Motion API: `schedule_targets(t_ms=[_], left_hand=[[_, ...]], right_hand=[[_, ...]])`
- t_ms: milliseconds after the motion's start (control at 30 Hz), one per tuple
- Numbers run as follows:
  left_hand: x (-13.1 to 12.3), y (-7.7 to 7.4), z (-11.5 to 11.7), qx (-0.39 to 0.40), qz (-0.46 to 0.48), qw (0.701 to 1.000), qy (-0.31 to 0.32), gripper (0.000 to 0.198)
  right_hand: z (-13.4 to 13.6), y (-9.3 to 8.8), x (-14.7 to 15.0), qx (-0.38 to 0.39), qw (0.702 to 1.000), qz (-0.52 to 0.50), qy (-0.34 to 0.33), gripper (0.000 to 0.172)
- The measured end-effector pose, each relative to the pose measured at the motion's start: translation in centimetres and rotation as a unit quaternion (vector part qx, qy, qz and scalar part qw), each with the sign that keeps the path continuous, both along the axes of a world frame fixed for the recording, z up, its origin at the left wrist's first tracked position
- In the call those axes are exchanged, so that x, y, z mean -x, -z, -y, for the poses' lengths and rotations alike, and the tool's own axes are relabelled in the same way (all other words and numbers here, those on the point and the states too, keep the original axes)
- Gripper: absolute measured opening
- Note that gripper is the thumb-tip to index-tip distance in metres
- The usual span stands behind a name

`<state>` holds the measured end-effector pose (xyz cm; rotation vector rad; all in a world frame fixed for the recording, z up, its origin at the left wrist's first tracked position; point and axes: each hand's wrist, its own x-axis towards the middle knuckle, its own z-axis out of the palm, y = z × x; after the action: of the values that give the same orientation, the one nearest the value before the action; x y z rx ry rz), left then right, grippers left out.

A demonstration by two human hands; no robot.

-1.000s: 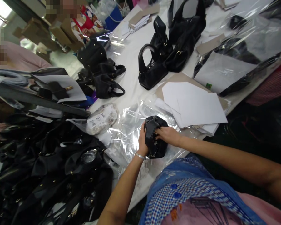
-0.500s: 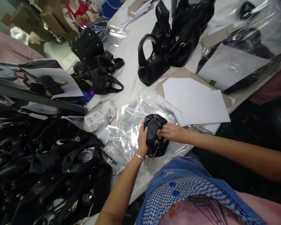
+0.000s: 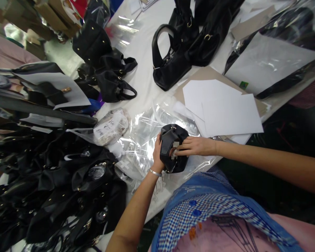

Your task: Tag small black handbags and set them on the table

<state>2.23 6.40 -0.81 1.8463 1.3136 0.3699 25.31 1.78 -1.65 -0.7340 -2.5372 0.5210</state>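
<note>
A small black handbag (image 3: 172, 147) sits on clear plastic bags (image 3: 143, 140) at the near edge of the white table (image 3: 144, 77). My left hand (image 3: 157, 154) is wrapped round the bag's left side and holds it. From the right, my right hand (image 3: 193, 146) pinches a small pale tag or paper piece at the bag's opening. A silver bracelet circles my left wrist.
A big heap of black handbags (image 3: 55, 189) fills the left. A bundle of wrapped small parts (image 3: 111, 125) lies beside the plastic. White paper sheets (image 3: 223, 108) on cardboard lie to the right. More black bags (image 3: 173, 63) stand further back, and bagged items (image 3: 273, 59) at the far right.
The view has tipped down and everything has slid up in the picture. My right hand's fingers have moved from the bag's top to its opening, now at a pale piece there.
</note>
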Motion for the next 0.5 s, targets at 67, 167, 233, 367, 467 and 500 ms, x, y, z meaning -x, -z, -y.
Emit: schedule_targets(t_ms=[67, 167, 233, 367, 467, 500], left_hand=[[0.1, 0.3, -0.1, -0.003, -0.004, 1.000, 0.016, 0.083], [0.3, 0.8, -0.1, 0.001, 0.000, 1.000, 0.007, 0.090], [0.4, 1.1, -0.1, -0.002, 0.001, 1.000, 0.005, 0.091], [0.7, 1.9, -0.2, -0.010, -0.006, 1.000, 0.019, 0.090], [0.9, 2.3, -0.2, -0.012, -0.013, 0.999, 0.029, 0.088], [0.9, 2.3, -0.2, -0.012, -0.014, 0.999, 0.031, 0.087]], right_hand=[[0.0, 0.0, -0.8, 0.017, 1.000, -0.022, -0.011, 0.046], [0.2, 0.1, -1.4, 0.028, 0.996, -0.086, -0.012, 0.047], [0.5, 0.2, -1.5, 0.034, 0.990, -0.138, -0.021, 0.044], [0.7, 0.7, -1.5, 0.064, 0.978, -0.193, -0.037, 0.039], [0.2, 1.2, -1.0, 0.046, 0.983, -0.177, -0.029, 0.040], [0.0, 1.4, -0.7, 0.027, 0.986, -0.165, -0.020, 0.039]])
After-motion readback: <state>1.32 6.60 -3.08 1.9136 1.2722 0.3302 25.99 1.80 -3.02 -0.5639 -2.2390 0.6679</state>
